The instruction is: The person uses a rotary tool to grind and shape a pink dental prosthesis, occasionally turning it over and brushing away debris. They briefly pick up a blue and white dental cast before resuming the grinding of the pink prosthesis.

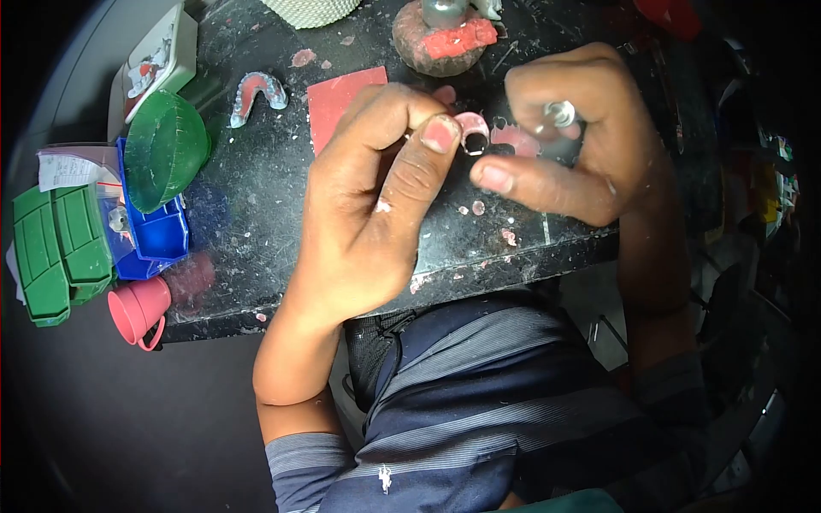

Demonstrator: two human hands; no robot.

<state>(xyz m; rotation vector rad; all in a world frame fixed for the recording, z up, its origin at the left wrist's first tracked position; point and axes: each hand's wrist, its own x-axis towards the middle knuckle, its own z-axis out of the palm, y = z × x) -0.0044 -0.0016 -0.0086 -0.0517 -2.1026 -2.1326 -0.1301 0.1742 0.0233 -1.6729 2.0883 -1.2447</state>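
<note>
My left hand (376, 188) pinches a small pink curved denture piece (473, 125) between thumb and fingertips, above the black worktop. The piece looks like a ring with a dark opening and a pale lower edge. To its right, my right hand (581, 141) has curled fingers and a thumb stretched toward the piece, not touching it. A shiny, rounded, clear or metallic end (560, 113) shows among the right fingers; the rest of it is hidden. Beneath the hands lies a ragged pink wax scrap (517, 139). A flat pink wax sheet (342, 98) is partly behind my left hand.
A dental cast (259, 96) with pink wax lies on the worktop (248, 231). At left are a green bowl (167, 150), blue bin (158, 232), green bins (60, 244), pink mug (139, 309) and white tray (175, 64). A round stand (440, 51) is at the back.
</note>
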